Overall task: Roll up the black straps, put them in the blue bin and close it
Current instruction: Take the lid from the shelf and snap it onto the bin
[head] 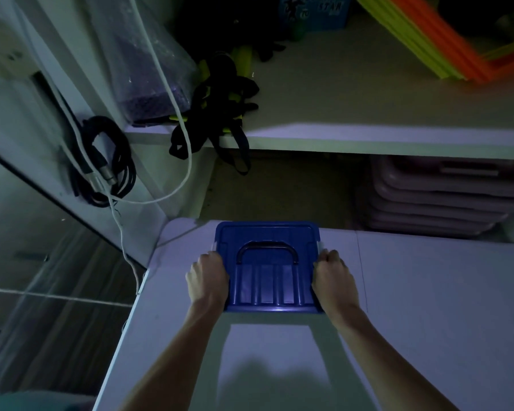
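— Hands first: your left hand (pixel 207 278) and right hand (pixel 333 275) are each clamped on a side of the blue bin (pixel 267 268), which sits lid-on at the white table (pixel 428 307) edge.

— Risk?

— Black straps (pixel 220 114) lie tangled on the shelf (pixel 353 93), well apart. Latch it now and you'd likely be closing it without them. Dim light could also hide a half-caught clip.

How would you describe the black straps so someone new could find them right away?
Start at the upper white shelf beyond the blue bin. At its front left corner lies a tangle of black straps, loops hanging over the edge. Yellow-green accents set them apart from the plain black cable coil hanging further left.
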